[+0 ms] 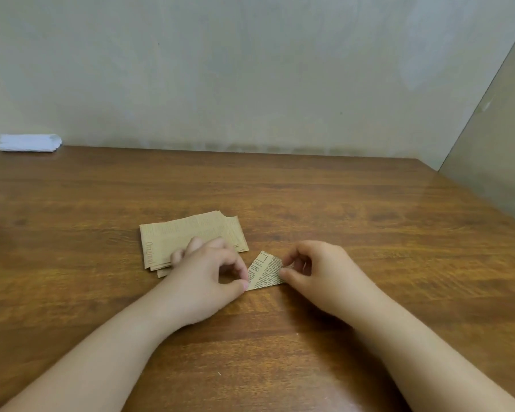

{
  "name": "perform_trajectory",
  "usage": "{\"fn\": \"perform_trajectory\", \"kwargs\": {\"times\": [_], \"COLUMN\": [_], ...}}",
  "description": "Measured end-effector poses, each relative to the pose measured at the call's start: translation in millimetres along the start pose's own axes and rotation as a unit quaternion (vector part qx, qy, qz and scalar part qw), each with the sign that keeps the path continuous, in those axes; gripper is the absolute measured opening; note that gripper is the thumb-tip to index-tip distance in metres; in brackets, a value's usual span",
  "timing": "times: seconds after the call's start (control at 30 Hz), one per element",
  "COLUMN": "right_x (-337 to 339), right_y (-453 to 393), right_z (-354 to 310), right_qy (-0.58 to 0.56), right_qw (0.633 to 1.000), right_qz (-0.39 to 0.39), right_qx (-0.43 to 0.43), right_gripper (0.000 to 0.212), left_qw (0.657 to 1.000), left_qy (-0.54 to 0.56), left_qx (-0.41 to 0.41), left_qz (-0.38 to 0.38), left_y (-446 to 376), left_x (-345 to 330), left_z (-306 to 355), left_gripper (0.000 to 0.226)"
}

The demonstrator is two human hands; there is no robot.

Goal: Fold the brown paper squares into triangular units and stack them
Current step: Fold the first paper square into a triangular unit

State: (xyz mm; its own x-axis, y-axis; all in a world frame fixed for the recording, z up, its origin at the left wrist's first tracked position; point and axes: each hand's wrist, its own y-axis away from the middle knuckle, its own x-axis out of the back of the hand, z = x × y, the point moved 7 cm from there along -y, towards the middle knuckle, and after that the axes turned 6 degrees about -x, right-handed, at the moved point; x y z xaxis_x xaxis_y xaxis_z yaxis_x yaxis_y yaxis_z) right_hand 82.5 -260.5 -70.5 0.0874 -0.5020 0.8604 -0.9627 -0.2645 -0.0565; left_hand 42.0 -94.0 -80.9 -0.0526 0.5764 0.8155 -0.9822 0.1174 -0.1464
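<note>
A small piece of brown newsprint paper [265,270], partly folded, lies on the wooden table [369,233] between my hands. My left hand [208,275] pinches its left edge with thumb and forefinger. My right hand [315,269] pinches its right corner the same way. Behind my left hand lies a loose stack of brown paper sheets [188,233], printed with text; my left fingers cover its near right part.
A folded white cloth or paper bundle [29,143] sits at the table's far left edge against the wall. A pale wall runs behind the table, and a side panel [494,162] stands at the right.
</note>
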Motion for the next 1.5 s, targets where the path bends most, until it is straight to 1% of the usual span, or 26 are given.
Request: {"fn": "perform_trajectory", "kwargs": {"times": [0.03,0.1,0.13,0.17,0.23,0.3,0.37,0.43,0.53,0.57,0.63,0.67,0.7,0.77,0.87,0.97,1.03,1.07,1.1,1.17,1.23,1.3,1.37,1.43,1.5], "right_x": [-2.7,-5.8,-7.3,-8.5,-7.8,-5.1,-3.1,-3.4,-3.1,-0.8,9.0,14.7,19.7,23.6,14.9,6.3,6.4,7.5,8.5,9.7,8.0,2.3,-7.3,-14.9,-17.9], "right_y": [-1.6,-5.0,-5.8,-5.8,-3.9,-2.7,-3.6,-5.8,-8.5,-9.7,-16.3,-22.5,-30.2,-49.9,-83.0,-115.3,-132.1,-138.3,-142.2,-143.4,-136.2,-120.3,-97.7,-78.6,-65.8], "right_z": [-2.5,-4.7,-4.3,-3.0,2.4,9.5,15.0,18.0,22.9,26.7,38.4,45.6,52.6,62.7,63.9,56.5,53.6,51.0,46.8,30.8,4.3,-25.8,-51.8,-65.3,-67.4], "right_qy": [0.007,0.009,0.007,0.006,0.018,0.033,0.040,0.051,0.050,0.050,0.049,0.051,0.053,0.057,0.034,0.018,0.027,0.043,0.065,0.072,0.009,-0.060,-0.083,-0.073,-0.063], "right_qw": [1.000,1.000,1.000,1.000,1.000,0.999,0.998,0.995,0.991,0.990,0.990,0.989,0.988,0.984,0.984,0.983,0.979,0.975,0.972,0.970,0.981,0.989,0.990,0.987,0.986], "right_qz": [0.003,0.006,0.001,-0.006,-0.015,-0.017,-0.028,-0.054,-0.084,-0.083,-0.056,-0.035,-0.017,0.015,0.052,0.079,0.105,0.124,0.143,0.177,0.181,0.131,0.048,-0.003,-0.025], "right_qx": [0.006,0.014,0.015,0.011,-0.004,-0.024,-0.046,-0.066,-0.089,-0.098,-0.122,-0.134,-0.147,-0.166,-0.169,-0.163,-0.174,-0.177,-0.176,-0.148,-0.073,0.026,0.101,0.146,0.154], "right_gripper": [0.008,0.010,0.012,0.016,0.027,0.032,0.027,0.021,0.020,0.020,0.021,0.022,0.023,0.025,0.015,0.010,0.007,0.011,0.020,0.033,0.032,0.026,0.022,0.022,0.025], "left_qw": [1.000,0.995,0.992,0.990,0.991,0.994,0.995,0.996,0.994,0.994,0.995,0.993,0.990,0.985,0.983,0.990,0.992,0.993,0.993,0.993,0.992,0.990,0.987,0.984,0.982], "left_qy": [-0.009,-0.040,-0.058,-0.071,-0.067,-0.056,-0.061,-0.073,-0.092,-0.086,-0.069,-0.078,-0.100,-0.133,-0.151,-0.099,-0.090,-0.090,-0.092,-0.103,-0.115,-0.126,-0.142,-0.138,-0.120], "left_qx": [-0.026,-0.079,-0.090,-0.090,-0.067,-0.061,-0.059,-0.052,-0.060,-0.045,0.018,0.053,0.080,0.106,0.095,0.086,0.078,0.073,0.067,0.053,0.036,0.022,0.010,0.009,0.011], "left_qz": [-0.005,-0.038,-0.059,-0.077,-0.091,-0.076,-0.050,-0.018,0.029,0.046,0.073,0.072,0.062,0.038,0.038,0.044,0.039,0.038,0.038,0.036,0.043,0.059,0.081,0.112,0.145], "left_y": [-2.7,-8.5,-10.7,-11.9,-12.6,-12.3,-12.4,-11.2,-6.8,-6.1,-7.2,-8.9,-11.6,-16.4,-20.6,-22.1,-23.0,-23.4,-23.8,-24.7,-26.1,-26.5,-26.0,-24.0,-20.6], "left_x": [-2.6,-12.7,-17.8,-21.9,-26.8,-27.7,-25.2,-19.8,-5.9,2.8,24.3,33.2,38.8,43.3,43.3,40.8,38.9,38.4,38.7,40.9,45.2,48.7,50.9,54.1,58.8], "left_z": [7.4,17.8,19.6,18.2,12.0,8.0,7.8,8.2,9.7,6.8,-7.5,-17.0,-26.9,-42.1,-48.8,-49.8,-51.5,-53.1,-54.3,-53.9,-51.0,-48.3,-47.4,-47.0,-44.3], "left_gripper": [0.003,0.026,0.035,0.040,0.041,0.042,0.041,0.042,0.048,0.047,0.041,0.039,0.038,0.039,0.046,0.051,0.052,0.051,0.049,0.040,0.031,0.030,0.028,0.022,0.015]}}
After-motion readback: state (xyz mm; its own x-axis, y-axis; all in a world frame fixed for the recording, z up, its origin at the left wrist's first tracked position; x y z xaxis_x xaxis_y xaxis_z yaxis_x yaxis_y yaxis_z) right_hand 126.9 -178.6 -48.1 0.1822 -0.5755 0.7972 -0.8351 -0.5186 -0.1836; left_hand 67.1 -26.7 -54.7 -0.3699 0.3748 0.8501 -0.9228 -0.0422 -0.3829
